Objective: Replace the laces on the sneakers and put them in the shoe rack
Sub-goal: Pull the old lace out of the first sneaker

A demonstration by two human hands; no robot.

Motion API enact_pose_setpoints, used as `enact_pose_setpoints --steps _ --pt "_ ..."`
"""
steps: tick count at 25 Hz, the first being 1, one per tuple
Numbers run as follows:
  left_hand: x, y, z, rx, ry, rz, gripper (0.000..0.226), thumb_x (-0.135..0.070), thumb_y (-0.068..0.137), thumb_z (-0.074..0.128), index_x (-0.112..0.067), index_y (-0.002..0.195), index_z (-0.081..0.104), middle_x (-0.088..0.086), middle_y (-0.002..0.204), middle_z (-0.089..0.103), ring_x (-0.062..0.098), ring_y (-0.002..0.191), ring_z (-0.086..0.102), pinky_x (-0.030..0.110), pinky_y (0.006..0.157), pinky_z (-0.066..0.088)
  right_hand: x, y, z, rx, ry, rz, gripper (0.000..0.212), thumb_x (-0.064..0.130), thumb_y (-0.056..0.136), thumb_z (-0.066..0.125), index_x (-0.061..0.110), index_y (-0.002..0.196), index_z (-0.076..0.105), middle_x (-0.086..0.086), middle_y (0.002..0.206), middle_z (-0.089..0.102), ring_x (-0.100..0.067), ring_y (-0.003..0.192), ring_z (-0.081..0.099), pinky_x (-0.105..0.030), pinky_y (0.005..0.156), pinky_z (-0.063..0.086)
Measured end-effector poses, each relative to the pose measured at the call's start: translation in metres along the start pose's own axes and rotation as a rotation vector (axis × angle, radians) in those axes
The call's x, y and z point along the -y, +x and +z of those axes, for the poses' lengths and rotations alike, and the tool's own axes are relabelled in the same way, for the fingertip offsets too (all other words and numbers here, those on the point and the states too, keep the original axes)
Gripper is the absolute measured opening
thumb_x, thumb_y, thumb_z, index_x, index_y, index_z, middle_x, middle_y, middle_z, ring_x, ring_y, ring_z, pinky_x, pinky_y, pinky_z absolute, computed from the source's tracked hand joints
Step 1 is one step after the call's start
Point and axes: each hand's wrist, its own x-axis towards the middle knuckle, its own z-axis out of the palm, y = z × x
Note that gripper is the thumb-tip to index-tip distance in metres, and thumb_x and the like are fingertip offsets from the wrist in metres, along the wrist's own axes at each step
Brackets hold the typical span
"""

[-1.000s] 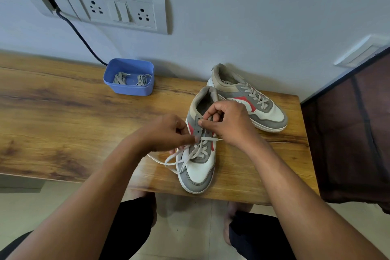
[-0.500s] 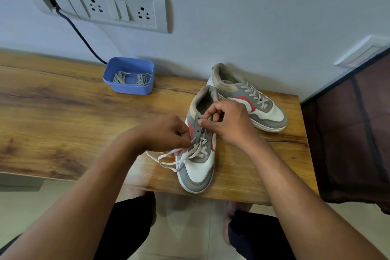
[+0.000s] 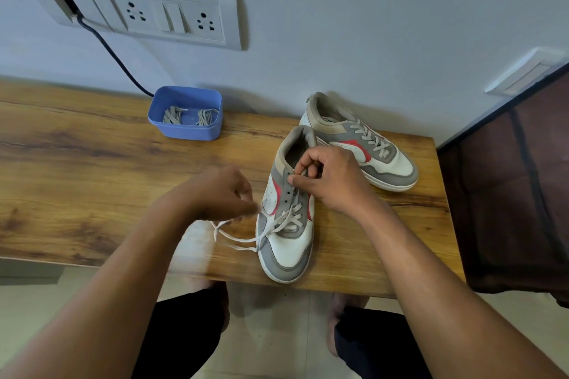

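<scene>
1. The near sneaker (image 3: 289,251) stands on the wooden table (image 3: 77,181) near its front edge, toe towards the person. Only its lower eyelets are laced.
2. Its white lace (image 3: 288,216) crosses the lower eyelets. It then trails off the shoe's left side in loose loops on the wood, rising to the fingertips of the left hand (image 3: 220,194).
3. The left hand sits just left of the shoe, blurred, with its fingers curled and pinching the lace.
4. The right hand (image 3: 334,178) is over the shoe's throat. Its thumb and forefinger grip the upper's left eyelet edge, and the other fingers are bent over the tongue.
5. Compared with a second ago, the left hand is further left of the shoe. The lace span that ran straight across the throat is gone, and the slack loops beside the shoe are longer. The right hand's grip has not changed.
6. The second sneaker (image 3: 372,148), fully laced, stands behind and to the right, close to the near one's heel.
7. A blue plastic tub (image 3: 184,132) at the back of the table holds bundled grey laces (image 3: 172,115).
8. On the wall above is a socket panel (image 3: 172,15), with a black cable (image 3: 114,55) running down behind the tub.
</scene>
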Motion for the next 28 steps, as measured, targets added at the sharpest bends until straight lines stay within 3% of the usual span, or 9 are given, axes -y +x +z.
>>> enact_pose_setpoints --steps 3,5,7,10,14,18,25,28 --pt "-0.01 0.011 0.016 -0.492 0.065 0.149 0.022 -0.044 0.087 0.072 -0.029 0.104 0.069 -0.011 0.097 0.068 0.01 0.082 0.066 0.033 0.073 0.054 0.001 0.002 -0.002 0.057 -0.043 -0.111 0.015 0.025 0.084 0.087 0.027 0.087 0.072 0.011 0.075 0.061 -0.003 0.066 0.056 -0.03 0.063 0.05" --pt "-0.019 0.013 0.019 -0.615 -0.032 0.388 0.037 -0.032 0.083 0.077 -0.03 0.118 0.064 -0.012 0.109 0.063 0.007 0.085 0.064 0.032 0.071 0.052 0.001 0.002 -0.001 0.059 -0.017 -0.168 0.012 0.024 0.087 0.084 0.028 0.092 0.075 0.011 0.083 0.065 -0.004 0.075 0.063 -0.028 0.068 0.054" --pt "-0.024 0.013 0.022 -0.579 -0.051 0.466 0.05 -0.025 0.08 0.079 -0.03 0.126 0.06 -0.012 0.112 0.064 0.006 0.088 0.062 0.034 0.075 0.054 -0.001 0.0 -0.001 -0.034 0.049 -0.147 0.01 0.021 0.09 0.081 0.026 0.096 0.076 0.01 0.083 0.07 -0.005 0.077 0.066 -0.028 0.07 0.056" --pt "-0.022 0.018 0.028 -0.533 0.04 0.391 0.059 -0.033 0.083 0.08 -0.038 0.135 0.053 -0.011 0.114 0.065 0.009 0.095 0.063 0.04 0.077 0.057 -0.007 -0.003 -0.009 -0.148 0.071 -0.027 0.011 0.021 0.086 0.083 0.027 0.087 0.074 0.009 0.074 0.07 -0.001 0.066 0.062 -0.024 0.063 0.053" --pt "-0.024 0.026 0.028 -0.582 0.128 0.344 0.046 -0.041 0.085 0.078 -0.045 0.129 0.065 -0.01 0.104 0.061 0.014 0.086 0.062 0.037 0.067 0.055 -0.005 -0.015 -0.01 0.156 -0.057 0.143 0.011 0.027 0.082 0.085 0.023 0.077 0.076 0.006 0.07 0.072 -0.003 0.059 0.06 -0.033 0.061 0.052" --pt "-0.026 0.029 0.028 -0.617 0.09 0.327 0.039 -0.036 0.083 0.08 -0.042 0.121 0.072 -0.012 0.096 0.06 0.013 0.081 0.06 0.035 0.064 0.052 0.003 -0.018 -0.004 0.115 -0.143 0.181 0.02 0.039 0.079 0.085 0.023 0.071 0.075 0.01 0.061 0.067 -0.004 0.053 0.055 -0.029 0.055 0.044" --pt "-0.025 0.029 0.03 -0.621 0.006 0.352 0.041 -0.03 0.08 0.084 -0.035 0.12 0.074 -0.008 0.095 0.062 0.01 0.08 0.06 0.035 0.068 0.055 0.012 -0.021 0.007 0.133 -0.076 0.272 0.026 0.031 0.08 0.083 0.008 0.071 0.075 -0.005 0.059 0.066 -0.013 0.051 0.051 -0.034 0.055 0.041" --pt "-0.025 0.029 0.029 -0.619 0.0 0.345 0.042 -0.031 0.081 0.084 -0.034 0.121 0.073 -0.007 0.097 0.063 0.01 0.081 0.06 0.032 0.068 0.053 0.01 -0.021 0.003 0.11 -0.027 0.309 0.025 0.034 0.082 0.083 0.014 0.07 0.075 -0.001 0.062 0.07 -0.013 0.054 0.057 -0.034 0.057 0.044"
